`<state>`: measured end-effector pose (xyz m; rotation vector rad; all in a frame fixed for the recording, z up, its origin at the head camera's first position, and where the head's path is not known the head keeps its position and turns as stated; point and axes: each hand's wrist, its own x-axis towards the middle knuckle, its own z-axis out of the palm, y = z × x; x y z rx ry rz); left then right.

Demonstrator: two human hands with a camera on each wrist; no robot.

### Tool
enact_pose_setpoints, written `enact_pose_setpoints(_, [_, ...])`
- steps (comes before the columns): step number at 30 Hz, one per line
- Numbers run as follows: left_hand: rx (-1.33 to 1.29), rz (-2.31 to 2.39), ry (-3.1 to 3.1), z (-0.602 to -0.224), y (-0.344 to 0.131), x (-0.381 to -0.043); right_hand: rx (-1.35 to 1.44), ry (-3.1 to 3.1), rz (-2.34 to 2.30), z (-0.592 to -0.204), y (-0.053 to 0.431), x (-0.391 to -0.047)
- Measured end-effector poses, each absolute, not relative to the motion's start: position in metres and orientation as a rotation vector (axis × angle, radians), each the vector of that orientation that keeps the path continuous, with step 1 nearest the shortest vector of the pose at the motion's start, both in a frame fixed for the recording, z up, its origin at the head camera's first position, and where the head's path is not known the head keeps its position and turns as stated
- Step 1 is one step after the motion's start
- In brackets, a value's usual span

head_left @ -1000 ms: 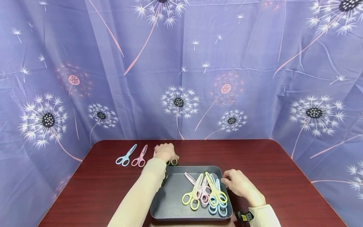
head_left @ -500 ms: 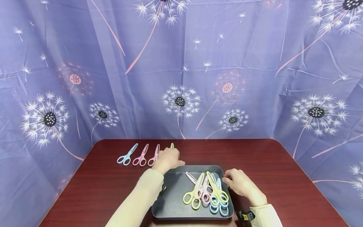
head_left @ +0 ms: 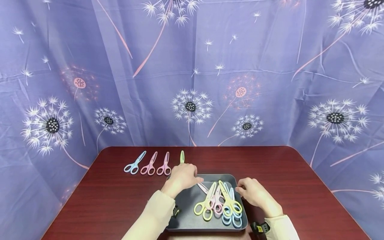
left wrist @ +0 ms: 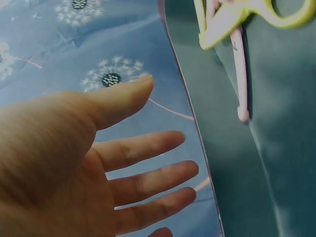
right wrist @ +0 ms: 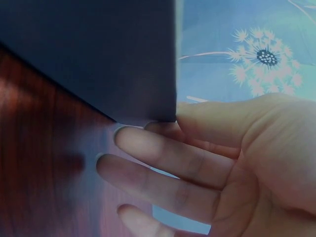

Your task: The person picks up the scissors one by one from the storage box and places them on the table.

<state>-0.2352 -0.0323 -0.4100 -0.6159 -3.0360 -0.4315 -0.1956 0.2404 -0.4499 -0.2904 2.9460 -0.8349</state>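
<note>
- Left hand (head_left: 183,176) is hovering about the tray's (head_left: 186,204) far left corner, holding nothing; thumb is standing wide of the straight, parted fingers.
- Right hand (head_left: 254,193) is resting against the tray near its far right corner, thumb meeting the rim. Whether it is pinching: cannot tell.
- Inside the tray, toward its right, yellow scissors (head_left: 227,200), pink scissors (head_left: 202,188) and blue scissors (head_left: 233,215) are lying in an overlapping heap.
- Beyond the tray and to its left, on the surface (head_left: 285,173), one blue pair (head_left: 135,164), two pink pairs (head_left: 164,165) and one green pair (head_left: 182,156) are forming a row, blades pointing away. Green handles are hiding behind the left hand.
- Judging the pick: yellow ones seem to be lying uppermost, so taking one first is probably safest. Pinch by thumb and forefinger, lifting straight up.
- Risk: finger rings are overlapping; dragging sideways could be hooking a second pair along.
- Light steadying by the right hand is likely keeping the tray from skidding.
- For anything joining the row, keeping gaps even and blades pointing away would be matching its neighbours.
</note>
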Motion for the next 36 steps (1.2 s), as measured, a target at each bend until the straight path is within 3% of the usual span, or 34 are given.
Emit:
enact_pose_setpoints(26, [-0.686,-0.604,-3.013,-0.415,0.003,-0.18,-0.296,2.952,-0.863,-0.445,0.238,-0.197])
enact_pose_setpoints(36, [-0.655,-0.346,-3.061,-0.428,0.021,-0.171,-0.258,2.934,-0.846,-0.448,0.24,-0.197])
